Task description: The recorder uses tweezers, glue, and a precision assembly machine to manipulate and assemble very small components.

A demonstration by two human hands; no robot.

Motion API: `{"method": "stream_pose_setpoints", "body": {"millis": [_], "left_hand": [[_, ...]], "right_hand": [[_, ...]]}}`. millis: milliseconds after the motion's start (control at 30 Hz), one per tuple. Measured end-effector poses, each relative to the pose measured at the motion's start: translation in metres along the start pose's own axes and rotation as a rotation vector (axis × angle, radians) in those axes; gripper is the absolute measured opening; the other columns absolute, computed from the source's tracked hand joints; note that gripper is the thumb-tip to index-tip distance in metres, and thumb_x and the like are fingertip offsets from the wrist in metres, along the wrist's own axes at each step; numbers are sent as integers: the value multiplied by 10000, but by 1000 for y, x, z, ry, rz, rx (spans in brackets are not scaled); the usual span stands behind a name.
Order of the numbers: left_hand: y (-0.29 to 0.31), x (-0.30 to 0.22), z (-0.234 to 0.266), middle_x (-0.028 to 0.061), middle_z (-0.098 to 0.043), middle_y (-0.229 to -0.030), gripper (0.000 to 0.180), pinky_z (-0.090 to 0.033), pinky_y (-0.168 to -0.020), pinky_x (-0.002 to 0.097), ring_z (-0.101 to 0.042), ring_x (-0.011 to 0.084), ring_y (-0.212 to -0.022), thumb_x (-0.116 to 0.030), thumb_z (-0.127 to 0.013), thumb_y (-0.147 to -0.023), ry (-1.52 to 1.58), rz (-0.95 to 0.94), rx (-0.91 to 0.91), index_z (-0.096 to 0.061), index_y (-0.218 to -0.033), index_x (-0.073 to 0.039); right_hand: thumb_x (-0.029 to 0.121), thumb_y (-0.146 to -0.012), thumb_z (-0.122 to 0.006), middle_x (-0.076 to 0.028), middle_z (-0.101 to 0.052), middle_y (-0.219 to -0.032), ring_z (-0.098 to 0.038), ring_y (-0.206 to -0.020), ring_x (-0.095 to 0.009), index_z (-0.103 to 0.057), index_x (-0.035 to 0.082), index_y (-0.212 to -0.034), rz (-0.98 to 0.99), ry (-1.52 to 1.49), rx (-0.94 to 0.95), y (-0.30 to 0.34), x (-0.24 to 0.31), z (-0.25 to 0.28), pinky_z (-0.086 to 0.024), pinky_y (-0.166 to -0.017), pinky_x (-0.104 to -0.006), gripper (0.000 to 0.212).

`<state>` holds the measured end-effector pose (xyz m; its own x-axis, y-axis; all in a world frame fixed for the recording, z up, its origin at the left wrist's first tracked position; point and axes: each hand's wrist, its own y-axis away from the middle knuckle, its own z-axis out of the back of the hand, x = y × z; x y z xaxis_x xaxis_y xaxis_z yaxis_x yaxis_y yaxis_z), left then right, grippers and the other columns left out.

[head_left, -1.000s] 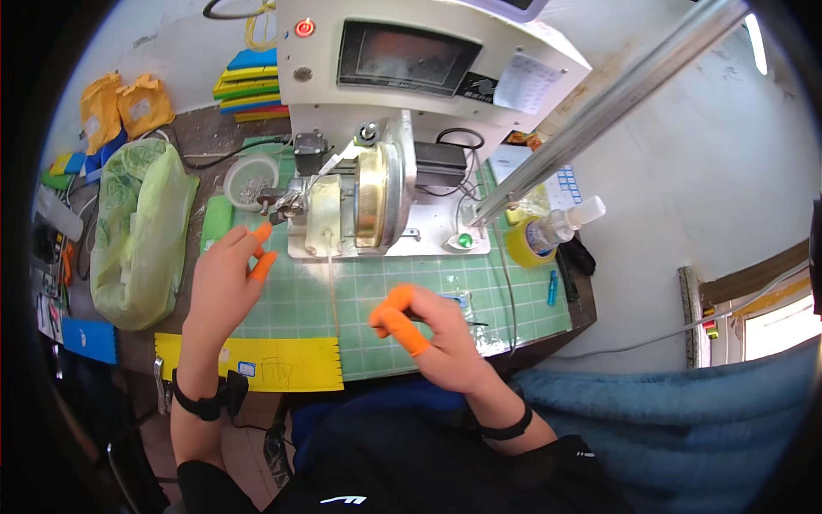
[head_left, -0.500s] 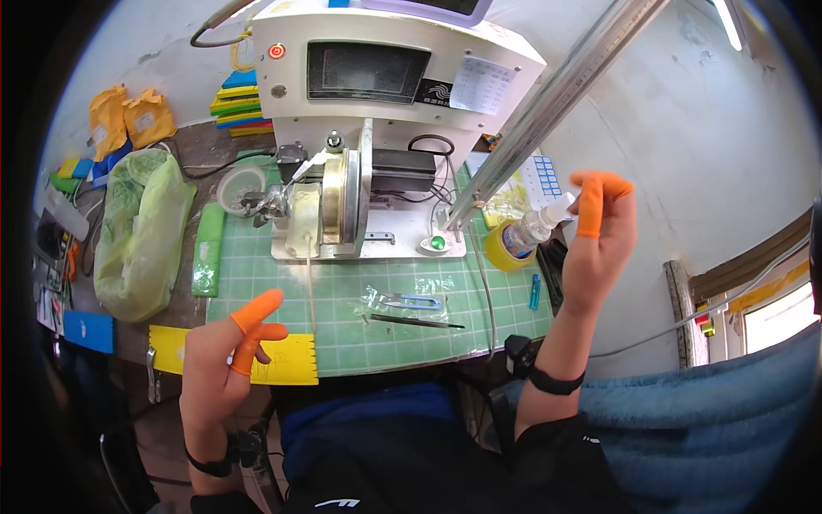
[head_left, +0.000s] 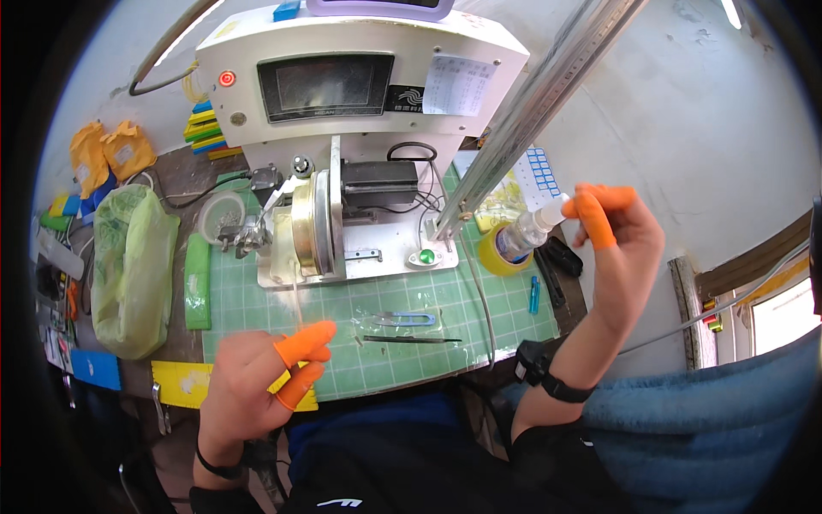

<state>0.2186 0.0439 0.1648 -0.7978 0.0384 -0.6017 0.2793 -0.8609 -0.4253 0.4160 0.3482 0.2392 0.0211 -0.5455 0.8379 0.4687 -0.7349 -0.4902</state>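
Observation:
Orange finger cots cover fingers on both hands. My left hand point(head_left: 257, 377) hovers over a yellow board point(head_left: 180, 384) at the table's front edge. Its thumb and forefinger are apart with nothing visible between them. A thin pale strand point(head_left: 297, 301) hangs from the machine's pale block point(head_left: 282, 244), its lower end passing behind this hand. Over at the right, my right hand point(head_left: 629, 244) has bent, parted fingers beside the white nozzle of a clear spray bottle point(head_left: 524, 233). Whether they touch it is unclear. The bottle leans inside a yellow ring point(head_left: 495, 257).
A white machine point(head_left: 218, 43) with a dark screen stands behind the green mat point(head_left: 411, 364). Blue-handled tweezers point(head_left: 407, 319) and a black stick point(head_left: 411, 340) lie in front. A metal post point(head_left: 505, 128) rises at right; a green plastic bag point(head_left: 133, 274) sits at left.
My view has shifted, moving the machine left in the picture. My left hand has moved right, near the strand. My right hand stays by the nozzle, its fingers slightly more bent.

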Motion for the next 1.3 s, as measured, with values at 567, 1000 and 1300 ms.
{"method": "stream_pose_setpoints", "body": {"millis": [567,1000,1300], "left_hand": [[-6,22,14,58,-743,-832,338,-503,-593,304,-669,225,-663,-87,-787,-827,125,56,-22,-751,-1160,-39],[-14,10,32,92,-720,-682,212,-444,-467,249,-621,134,-522,-218,-925,-743,931,99,-96,-824,-787,-38],[12,34,15,61,-597,-903,248,-497,-570,376,-646,251,-695,-114,-716,-787,30,-25,116,-660,-1022,-59]], "right_hand": [[72,-774,-877,-121,-742,-841,-694,-665,-157,-735,-16,-934,256,-1,238,37,39,-33,-509,-572,-258,231],[123,-825,-815,-100,-658,-848,-662,-726,-277,-687,36,-982,238,-75,859,101,28,-127,-531,-636,-372,221],[288,-719,-900,-90,-731,-810,-702,-676,-222,-768,64,-944,694,123,789,72,67,-163,-555,-623,-347,344]]}}
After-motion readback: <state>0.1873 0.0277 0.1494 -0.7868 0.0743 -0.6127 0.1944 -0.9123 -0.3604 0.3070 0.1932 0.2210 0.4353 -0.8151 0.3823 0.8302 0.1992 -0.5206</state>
